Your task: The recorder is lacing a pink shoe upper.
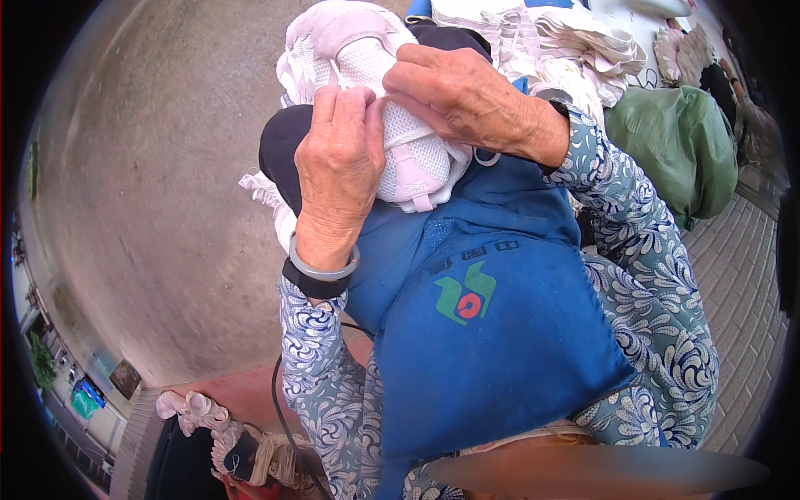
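A white and pale pink mesh shoe upper (414, 173) rests across my lap, its heel tab toward me. Over its middle my left hand (340, 158) is closed in a pinch, with a short white shoelace (337, 73) rising beside the fingertips. My right hand (467, 93) is closed too, its fingertips almost meeting the left ones on the upper; what they pinch is hidden behind the fingers. More pink and white upper material (312, 62) lies beyond the hands and shows at the left, beside my dark-covered knee (281, 150).
A blue apron (500, 358) covers my lap. Piled white shoe uppers (575, 46) lie at the far right, near a green bag (675, 150). At the lower left, more pale uppers (196, 412) lie by a dark container (179, 462), and a black cable (279, 400) passes my left arm.
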Tool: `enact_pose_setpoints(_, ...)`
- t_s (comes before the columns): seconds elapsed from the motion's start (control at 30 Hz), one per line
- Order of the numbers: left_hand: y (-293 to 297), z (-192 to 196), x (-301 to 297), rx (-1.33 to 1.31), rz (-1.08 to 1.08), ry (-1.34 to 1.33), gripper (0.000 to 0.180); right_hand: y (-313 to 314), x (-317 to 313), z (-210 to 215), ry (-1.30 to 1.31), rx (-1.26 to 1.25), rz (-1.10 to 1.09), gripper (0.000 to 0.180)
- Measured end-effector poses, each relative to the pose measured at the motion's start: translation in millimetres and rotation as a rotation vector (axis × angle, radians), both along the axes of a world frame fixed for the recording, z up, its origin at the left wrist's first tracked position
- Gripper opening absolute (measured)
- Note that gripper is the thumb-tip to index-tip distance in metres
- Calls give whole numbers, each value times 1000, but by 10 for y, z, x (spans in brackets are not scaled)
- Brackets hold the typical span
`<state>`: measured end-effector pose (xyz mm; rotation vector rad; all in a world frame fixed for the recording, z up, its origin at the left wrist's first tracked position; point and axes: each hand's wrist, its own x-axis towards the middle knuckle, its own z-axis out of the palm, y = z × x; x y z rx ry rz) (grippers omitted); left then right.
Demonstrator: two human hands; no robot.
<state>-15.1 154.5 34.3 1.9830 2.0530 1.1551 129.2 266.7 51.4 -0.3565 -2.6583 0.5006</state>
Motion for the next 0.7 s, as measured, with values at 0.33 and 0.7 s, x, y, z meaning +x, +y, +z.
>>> enact_pose_setpoints(0.33,-157,46,-12,-170,67,-240,28,-44,49,-71,67,-139,-34,10)
enact_pose_setpoints(0.7,-125,-2,-39,-125,66,-253,22,-77,43,-54,93,-97,-7,15)
